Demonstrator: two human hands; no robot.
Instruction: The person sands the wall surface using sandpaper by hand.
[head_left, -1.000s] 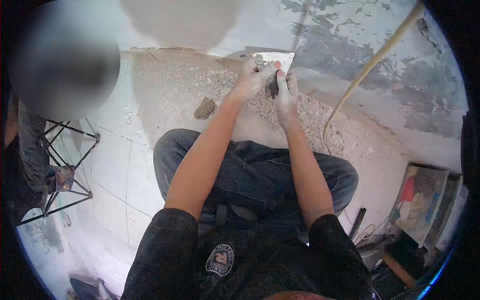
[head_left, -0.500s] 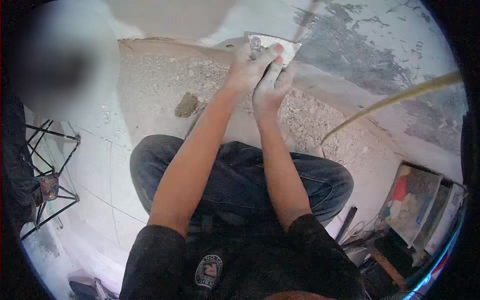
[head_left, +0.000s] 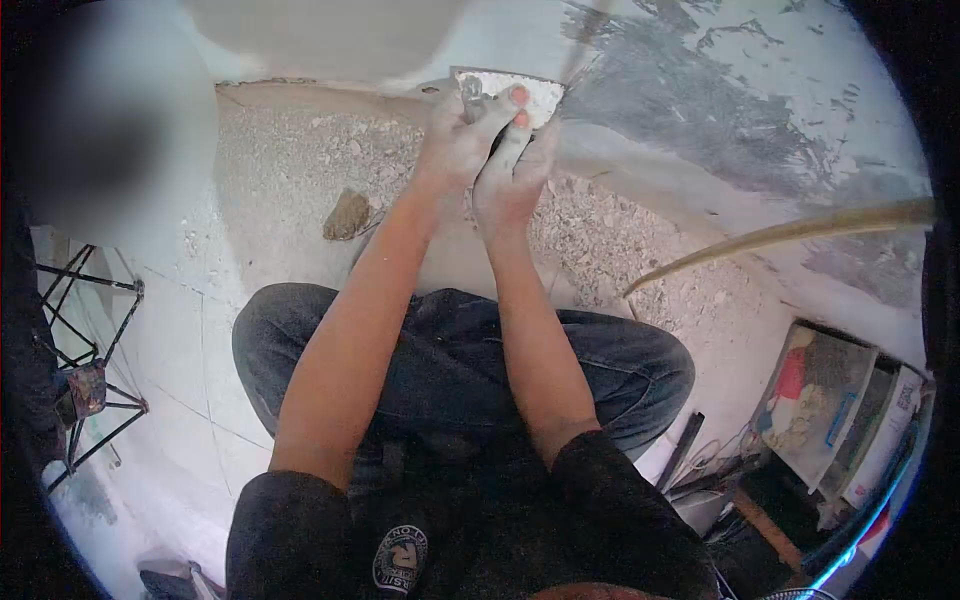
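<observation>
Both my hands grip a wide putty knife (head_left: pixel 543 98), its whitish, plaster-smeared blade lying at the foot of the wall. My left hand (head_left: pixel 452 145) wraps the blade's left side, thumb pressed on its face. My right hand (head_left: pixel 512 180) is closed just below, its thumb beside the left one. Pale dust coats the fingers of both. The handle is mostly hidden by my hands. Beyond the blade, the wall (head_left: pixel 690 95) has rough grey patches among white ones.
Crumbled plaster debris (head_left: pixel 640 245) covers the floor along the wall, with a brownish lump (head_left: pixel 346 214) at left. A yellowish hose (head_left: pixel 780 235) arcs in from the right. At lower right stands a bin (head_left: pixel 815 400) of odds and ends; a black metal frame (head_left: pixel 95 350) stands left.
The whole view has shifted a little to the left. My hands and the putty knife stay together at the wall base, with nearly the same grip.
</observation>
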